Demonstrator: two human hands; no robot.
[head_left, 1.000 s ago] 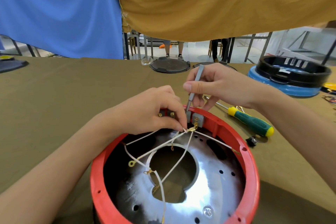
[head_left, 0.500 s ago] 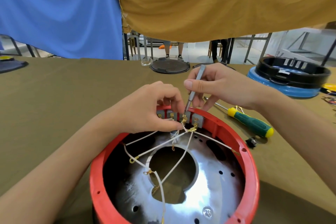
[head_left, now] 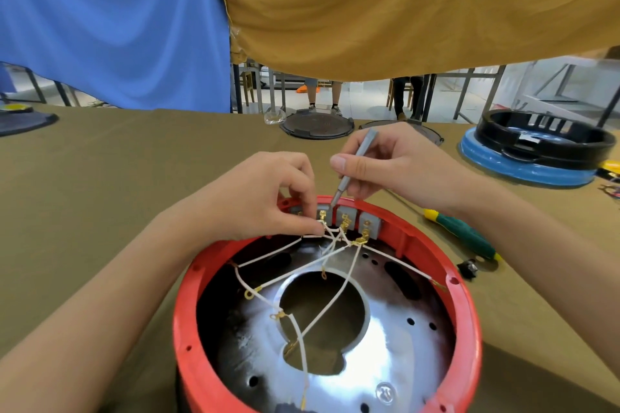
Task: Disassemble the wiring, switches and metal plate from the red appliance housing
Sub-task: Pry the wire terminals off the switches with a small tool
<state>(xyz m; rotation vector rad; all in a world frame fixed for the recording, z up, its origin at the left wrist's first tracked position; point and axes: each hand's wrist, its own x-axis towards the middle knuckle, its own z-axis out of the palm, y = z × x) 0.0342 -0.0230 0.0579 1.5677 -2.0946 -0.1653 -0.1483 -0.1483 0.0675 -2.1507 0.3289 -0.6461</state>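
The bench [head_left: 100, 178], draped in olive cloth, carries the red appliance housing [head_left: 466, 329] close to the person, open side up, so that everything inside can be reached from above. Seated in its floor is the metal plate [head_left: 396, 355], shiny, with a large round opening in the middle; it looks to be fixed in place, and I judge it can only come out once the wiring above it is freed. The white wires [head_left: 330, 303] fan out from the far wall across the plate, several ending in loose brass ring lugs, which suggests those ends are already disconnected. Against the far rim sits a row of grey switches [head_left: 369, 226] with brass terminals. The left hand [head_left: 261, 201] pinches a wire end at the terminals, thumb and forefinger closed on it, likely to hold it taut and clear. The right hand [head_left: 396, 171] grips a slim grey screwdriver [head_left: 355, 168] like a pen, its tip down in the gap between 2 switch blocks, probably working a terminal screw. A green-and-yellow screwdriver [head_left: 463, 236] lies unused on the bench to the right. Compared with 1 second ago, the left hand has shifted leftward, uncovering more of the switch row, and the driver tip has moved left to a neighbouring terminal.
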